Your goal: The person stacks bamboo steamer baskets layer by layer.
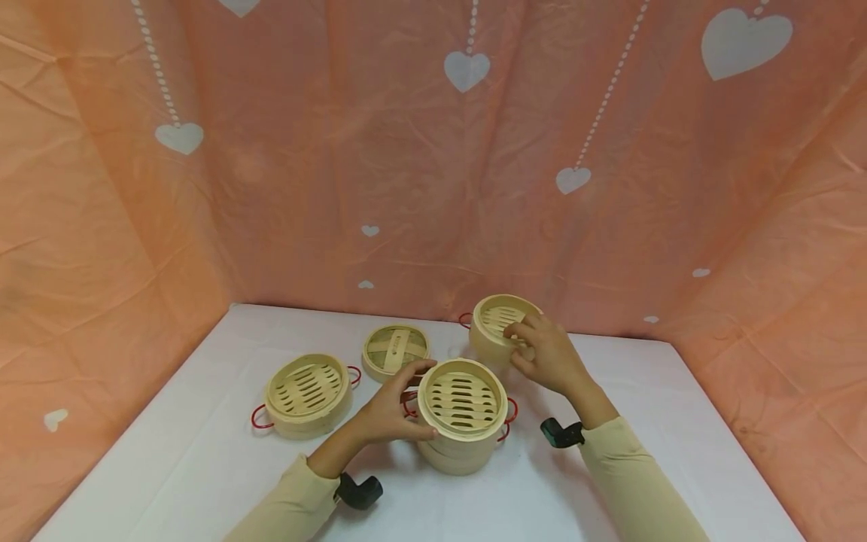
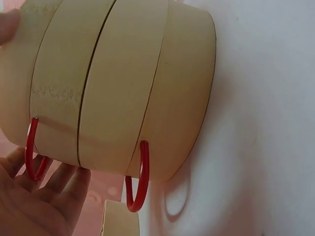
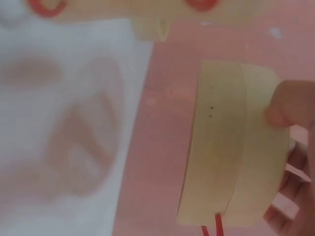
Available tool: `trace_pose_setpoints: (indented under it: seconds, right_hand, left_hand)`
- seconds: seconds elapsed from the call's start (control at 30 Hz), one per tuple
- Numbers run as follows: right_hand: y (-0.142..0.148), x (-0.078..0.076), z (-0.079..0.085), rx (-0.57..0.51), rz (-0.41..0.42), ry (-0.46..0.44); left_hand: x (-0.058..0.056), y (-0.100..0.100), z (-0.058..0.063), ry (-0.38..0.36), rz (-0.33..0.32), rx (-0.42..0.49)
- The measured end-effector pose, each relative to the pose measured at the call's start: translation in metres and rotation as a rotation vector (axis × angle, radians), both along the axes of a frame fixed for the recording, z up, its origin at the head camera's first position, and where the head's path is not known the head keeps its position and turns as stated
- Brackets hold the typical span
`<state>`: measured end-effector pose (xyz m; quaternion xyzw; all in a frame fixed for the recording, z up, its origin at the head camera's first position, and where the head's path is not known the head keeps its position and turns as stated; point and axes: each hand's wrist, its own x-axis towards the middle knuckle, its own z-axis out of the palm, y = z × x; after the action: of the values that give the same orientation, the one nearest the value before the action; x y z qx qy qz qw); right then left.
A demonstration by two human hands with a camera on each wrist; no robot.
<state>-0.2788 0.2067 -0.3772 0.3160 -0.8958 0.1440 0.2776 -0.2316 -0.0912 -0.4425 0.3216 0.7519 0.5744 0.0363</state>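
Note:
My left hand (image 1: pixel 393 410) holds the side of two stacked bamboo steamer baskets (image 1: pixel 457 455) at the front middle of the table, its thumb on the near side and fingers on the far side. Red handles (image 2: pixel 142 182) stick out from both tiers in the left wrist view. My right hand (image 1: pixel 552 360) grips the rim of another bamboo steamer basket (image 1: pixel 484 348) behind the stack, fingers reaching inside and thumb outside. In the right wrist view that basket (image 3: pixel 216 142) is raised off the table, with a shadow below it.
A single steamer basket (image 1: pixel 310 395) with red handles sits on the left of the white table (image 1: pixel 203 452). Behind the stack lies a round woven bamboo lid (image 1: pixel 396 350). An orange-pink cloth (image 1: pixel 406 173) with white hearts surrounds the table's back and sides.

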Motion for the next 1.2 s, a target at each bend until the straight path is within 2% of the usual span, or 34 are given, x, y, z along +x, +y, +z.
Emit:
trace_pose_setpoints:
  seconds: [0.33, 0.63, 0.87, 1.2]
  right_hand:
    - [-0.001, 0.012, 0.013, -0.026, -0.004, 0.020]
    - [-0.004, 0.027, 0.024, -0.041, 0.031, 0.043]
    - [-0.008, 0.041, 0.027, -0.062, 0.064, 0.065]
    - [-0.013, 0.058, 0.028, -0.051, 0.116, 0.090]
  left_hand:
    - [0.001, -0.002, 0.002, 0.012, 0.017, -0.021]
    - [0.001, -0.003, 0.003, 0.027, -0.004, 0.000]
    - [0.004, -0.004, 0.003, 0.023, 0.000, 0.006]
    - [0.005, -0.005, 0.005, -0.037, -0.001, 0.015]
